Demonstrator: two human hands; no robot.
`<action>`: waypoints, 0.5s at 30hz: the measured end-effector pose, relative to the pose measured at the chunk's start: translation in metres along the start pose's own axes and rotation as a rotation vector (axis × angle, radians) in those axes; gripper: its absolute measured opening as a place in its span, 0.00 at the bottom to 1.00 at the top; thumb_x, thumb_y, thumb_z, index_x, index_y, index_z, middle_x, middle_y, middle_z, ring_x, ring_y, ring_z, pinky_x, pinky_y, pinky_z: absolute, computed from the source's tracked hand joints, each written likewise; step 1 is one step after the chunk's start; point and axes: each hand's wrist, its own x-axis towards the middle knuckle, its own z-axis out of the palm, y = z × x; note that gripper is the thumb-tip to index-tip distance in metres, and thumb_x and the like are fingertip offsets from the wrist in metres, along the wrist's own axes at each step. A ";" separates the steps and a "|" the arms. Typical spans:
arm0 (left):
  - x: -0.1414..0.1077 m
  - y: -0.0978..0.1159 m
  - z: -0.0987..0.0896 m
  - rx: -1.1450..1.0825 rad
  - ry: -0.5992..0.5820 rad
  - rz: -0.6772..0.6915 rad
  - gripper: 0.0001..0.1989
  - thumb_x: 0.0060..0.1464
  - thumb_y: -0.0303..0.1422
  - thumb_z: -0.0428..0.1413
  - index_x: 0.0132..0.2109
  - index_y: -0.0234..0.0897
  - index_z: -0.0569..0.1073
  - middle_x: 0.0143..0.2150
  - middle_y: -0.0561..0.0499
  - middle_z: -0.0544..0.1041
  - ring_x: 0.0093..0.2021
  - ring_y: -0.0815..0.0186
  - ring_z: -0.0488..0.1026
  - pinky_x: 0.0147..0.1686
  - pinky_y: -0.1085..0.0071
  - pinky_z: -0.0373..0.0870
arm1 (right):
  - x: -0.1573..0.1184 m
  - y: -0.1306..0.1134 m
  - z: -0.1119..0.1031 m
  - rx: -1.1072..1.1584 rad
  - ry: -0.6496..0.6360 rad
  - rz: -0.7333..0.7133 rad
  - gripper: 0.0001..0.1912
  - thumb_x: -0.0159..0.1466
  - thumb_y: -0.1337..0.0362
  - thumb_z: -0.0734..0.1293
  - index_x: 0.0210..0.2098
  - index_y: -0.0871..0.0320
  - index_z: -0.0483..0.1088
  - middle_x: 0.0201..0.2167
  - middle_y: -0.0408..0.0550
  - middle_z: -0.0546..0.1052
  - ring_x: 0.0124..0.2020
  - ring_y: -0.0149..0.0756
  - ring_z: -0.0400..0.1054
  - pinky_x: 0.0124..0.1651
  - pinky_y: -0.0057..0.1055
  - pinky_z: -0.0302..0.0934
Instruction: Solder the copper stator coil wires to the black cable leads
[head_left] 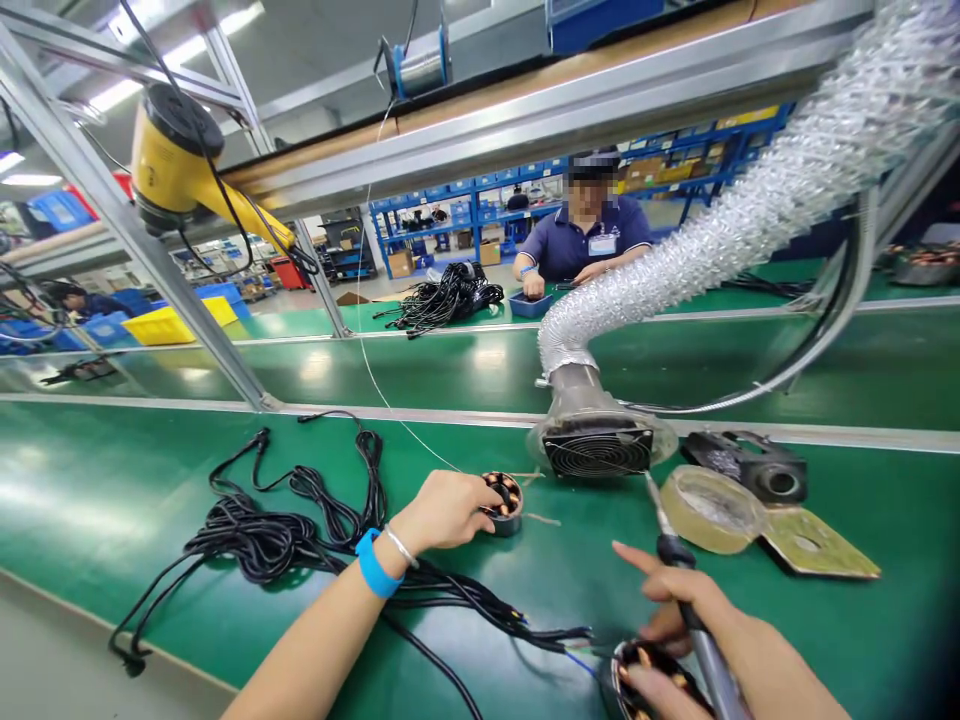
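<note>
Here's my left hand, grip closed on a copper-wound ring on the green desk, near the black fan. And my right hand: grip wrapped around the soldering iron, fingers touching a second copper-wound ring, close to the ends of the black cables.

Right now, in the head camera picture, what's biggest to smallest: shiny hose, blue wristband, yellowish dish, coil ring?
1. Shiny hose
2. Yellowish dish
3. Blue wristband and coil ring: these look about alike, and the left hand hides part of the ring, so I can't rank them.
</note>
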 end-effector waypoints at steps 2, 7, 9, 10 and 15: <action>0.001 0.008 0.005 -0.063 0.000 0.090 0.19 0.56 0.28 0.57 0.53 0.51 0.77 0.46 0.53 0.82 0.47 0.62 0.77 0.42 0.73 0.67 | 0.006 0.006 0.000 -0.021 0.125 -0.011 0.11 0.64 0.59 0.65 0.44 0.51 0.60 0.24 0.41 0.76 0.44 0.41 0.78 0.34 0.23 0.72; 0.008 0.038 0.023 -0.260 0.214 -0.096 0.20 0.62 0.32 0.49 0.58 0.43 0.73 0.46 0.47 0.82 0.43 0.59 0.78 0.43 0.67 0.69 | 0.017 0.016 0.004 -0.114 0.313 -0.030 0.07 0.66 0.58 0.64 0.39 0.54 0.64 0.40 0.50 0.80 0.26 0.34 0.76 0.29 0.26 0.72; 0.011 0.048 0.029 -0.299 0.208 -0.226 0.20 0.61 0.45 0.51 0.52 0.39 0.77 0.37 0.46 0.82 0.37 0.57 0.78 0.37 0.66 0.69 | 0.018 0.020 0.006 -0.137 0.332 -0.029 0.08 0.66 0.57 0.64 0.40 0.54 0.65 0.41 0.51 0.80 0.27 0.35 0.77 0.31 0.28 0.73; 0.013 0.053 0.031 -0.304 0.187 -0.256 0.22 0.58 0.49 0.53 0.49 0.39 0.79 0.33 0.46 0.82 0.34 0.56 0.77 0.35 0.66 0.68 | 0.018 0.023 0.007 -0.146 0.332 -0.038 0.08 0.66 0.57 0.64 0.40 0.54 0.65 0.41 0.51 0.80 0.29 0.36 0.77 0.32 0.29 0.74; 0.035 0.063 0.034 -0.296 0.112 -0.171 0.18 0.60 0.45 0.53 0.49 0.46 0.81 0.37 0.47 0.83 0.39 0.56 0.78 0.33 0.69 0.65 | 0.018 0.039 0.010 -0.141 0.240 -0.097 0.09 0.66 0.57 0.64 0.42 0.53 0.64 0.44 0.52 0.80 0.37 0.39 0.79 0.40 0.30 0.75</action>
